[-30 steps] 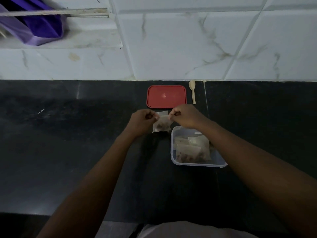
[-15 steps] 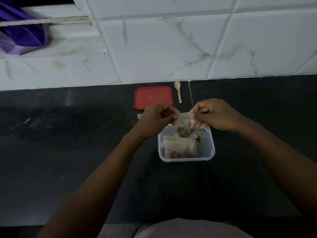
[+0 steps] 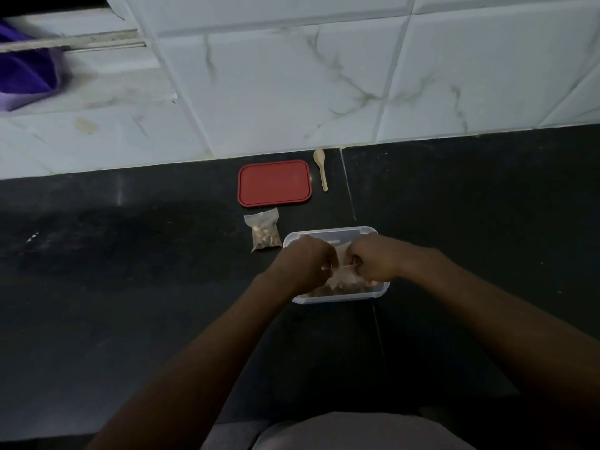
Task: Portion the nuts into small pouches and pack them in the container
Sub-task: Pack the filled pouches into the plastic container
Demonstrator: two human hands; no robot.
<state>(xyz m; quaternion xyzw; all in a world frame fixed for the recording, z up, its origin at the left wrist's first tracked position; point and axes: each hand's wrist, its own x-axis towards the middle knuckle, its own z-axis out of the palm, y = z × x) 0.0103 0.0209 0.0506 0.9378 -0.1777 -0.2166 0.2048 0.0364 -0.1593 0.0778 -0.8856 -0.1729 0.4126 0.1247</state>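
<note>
Left hand (image 3: 305,264) and right hand (image 3: 373,258) are over the clear container (image 3: 328,231); fingers of both are curled, pinching the nut pouch (image 3: 341,277) stretched between them, low inside the container; a second pouch (image 3: 264,232) lies on the counter (image 3: 130,287), just left of the container; red lid (image 3: 274,183) and spoon (image 3: 320,168) lie farther back.

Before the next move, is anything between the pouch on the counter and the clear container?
Nothing lies between the nut pouch and the clear container, and the red lid is off. Only the left hand and right hand, pinching a second pouch, cover its opening.
</note>
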